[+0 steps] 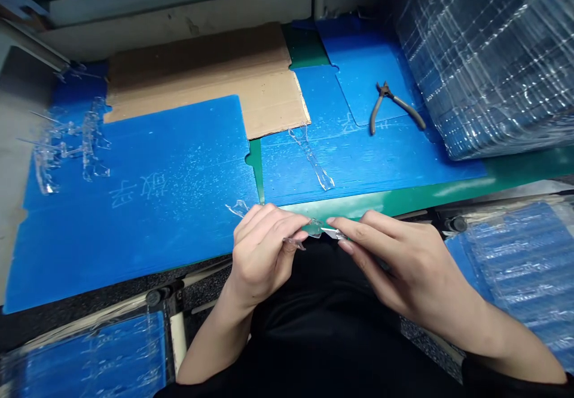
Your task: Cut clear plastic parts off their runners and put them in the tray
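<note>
My left hand [265, 247] is closed around a clear plastic part [314, 227]; one end of it sticks out past the fingertips and another shows beyond the knuckles. Between the thumb and fingers of my right hand [403, 262] is a small metal blade [332, 233], pinched, its tip right at the edge of the part. Whether blade and plastic touch, I cannot tell. Both hands are over my lap, at the table's front edge. A similar clear plastic piece [317, 160] lies on the blue sheet [287, 174] just beyond them.
Diagonal cutters [386, 100] lie with handles spread at the right. A tall stack of clear trays [488, 63] stands behind them. Several clear moulded pieces [89, 141] sit at the left, near a cardboard sheet [201, 69]. Trays [94, 356] are low on both sides.
</note>
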`<state>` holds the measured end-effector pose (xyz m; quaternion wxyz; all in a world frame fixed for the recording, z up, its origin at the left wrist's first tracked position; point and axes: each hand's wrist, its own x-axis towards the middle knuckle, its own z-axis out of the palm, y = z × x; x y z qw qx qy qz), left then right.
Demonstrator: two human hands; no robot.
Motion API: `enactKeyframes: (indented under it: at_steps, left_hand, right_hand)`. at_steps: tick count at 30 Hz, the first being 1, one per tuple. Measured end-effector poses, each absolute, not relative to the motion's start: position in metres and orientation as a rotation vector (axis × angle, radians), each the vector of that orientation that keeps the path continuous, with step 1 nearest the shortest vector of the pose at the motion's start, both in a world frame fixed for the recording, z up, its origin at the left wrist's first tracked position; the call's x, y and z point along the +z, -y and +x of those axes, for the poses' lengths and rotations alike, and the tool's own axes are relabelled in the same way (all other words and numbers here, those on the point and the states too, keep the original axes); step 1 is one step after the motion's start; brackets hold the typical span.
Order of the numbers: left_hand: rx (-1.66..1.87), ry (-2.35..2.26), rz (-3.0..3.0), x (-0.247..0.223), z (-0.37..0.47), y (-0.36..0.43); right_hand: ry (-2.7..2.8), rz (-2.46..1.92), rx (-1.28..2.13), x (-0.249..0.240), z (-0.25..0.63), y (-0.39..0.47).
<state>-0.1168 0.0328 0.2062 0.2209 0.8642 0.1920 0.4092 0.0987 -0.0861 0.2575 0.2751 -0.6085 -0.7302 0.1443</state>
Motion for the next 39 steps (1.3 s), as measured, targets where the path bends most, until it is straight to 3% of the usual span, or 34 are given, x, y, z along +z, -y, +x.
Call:
enactKeyframes:
  at_steps: [21, 27, 31, 39]
  left_hand:
    - [0.961, -0.465, 2.402, 0.210, -0.116, -0.023]
    - [0.794, -0.401, 1.840, 0.210, -0.113, -0.008]
    - [0.883, -0.371, 1.400, 0.198, -0.103, -0.001]
    - [0.934, -0.404, 1.357, 0.188, -0.090, 0.008]
  right_hand:
    - [1.899, -1.809, 0.297, 0.251, 0.111, 0.079]
    - [1.774, -1.732, 0.477, 0.233, 0.120, 0.071]
    - [1.694, -1.583, 0.549, 0.226, 0.108, 0.081]
    - [1.791, -1.435, 0.388, 0.226, 0.094, 0.098]
